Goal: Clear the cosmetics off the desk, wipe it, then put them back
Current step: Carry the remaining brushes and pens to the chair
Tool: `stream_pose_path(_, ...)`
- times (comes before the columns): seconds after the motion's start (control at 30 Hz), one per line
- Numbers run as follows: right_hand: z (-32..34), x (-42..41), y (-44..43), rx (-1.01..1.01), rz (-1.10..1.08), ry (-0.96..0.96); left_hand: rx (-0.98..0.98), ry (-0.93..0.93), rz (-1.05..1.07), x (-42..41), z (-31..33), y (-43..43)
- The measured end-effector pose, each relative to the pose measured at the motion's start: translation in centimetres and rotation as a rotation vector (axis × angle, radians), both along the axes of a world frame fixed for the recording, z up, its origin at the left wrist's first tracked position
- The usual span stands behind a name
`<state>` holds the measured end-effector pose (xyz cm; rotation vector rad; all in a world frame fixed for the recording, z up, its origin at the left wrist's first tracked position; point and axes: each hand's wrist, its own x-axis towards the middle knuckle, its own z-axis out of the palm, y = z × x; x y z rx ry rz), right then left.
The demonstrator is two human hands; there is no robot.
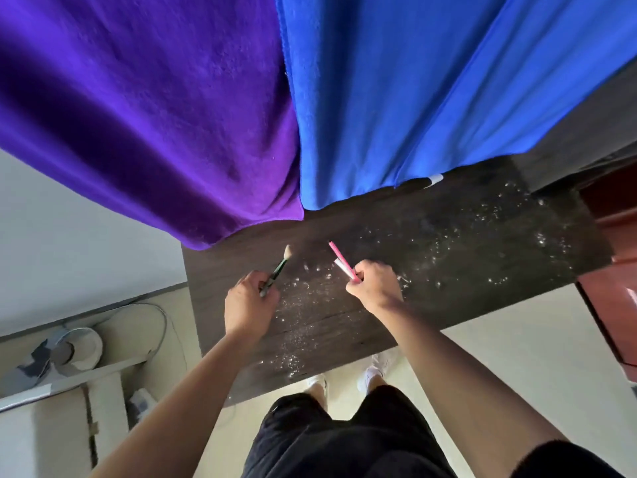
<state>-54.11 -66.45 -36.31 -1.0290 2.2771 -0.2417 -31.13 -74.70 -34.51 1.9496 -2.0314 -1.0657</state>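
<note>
A dark wooden desk (465,257) runs across the middle of the view, dusted with white powder specks. My left hand (250,305) grips a green-handled makeup brush (280,267) with a pale bristle tip pointing away from me. My right hand (374,288) holds a pink stick (339,258) together with a white stick (341,267), both slanting up to the left above the desktop. No other cosmetics show on the desk.
A purple cloth (144,119) and a blue cloth (406,98) hang over the desk's far side. A red-brown cabinet (617,305) stands at the right. Tape rolls (79,350) and clutter lie on a low surface at the lower left.
</note>
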Motion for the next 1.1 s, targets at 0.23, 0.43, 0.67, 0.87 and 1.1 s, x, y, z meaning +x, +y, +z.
stream_pose_path(0.23, 2.1, -2.6, 7.3, -0.065, -0.25, -0.006, 0.009, 0.09, -0.221, -6.0, 1.1, 1.4)
stream_pose_path(0.43, 7.7, -6.3, 14.9, -0.261, -0.49, 0.075, -0.006, 0.293, -0.397, -14.6, 4.9, 6.1)
stream_pose_path(0.67, 13.7, -9.2, 32.6, -0.418, -0.78, 0.227, -0.037, 0.548, -0.673, -25.3, 10.8, 20.3)
stream_pose_path(0.87, 16.0, -8.0, 53.3, -0.526, -0.997, 0.304, 0.003, 0.68, -0.9, -30.3, 15.6, 40.0)
stream_pose_path(1.1, 18.6, -6.9, 76.2, -0.578, -1.24, 0.429, 0.058, 0.747, -1.134, -33.4, 19.0, 62.9)
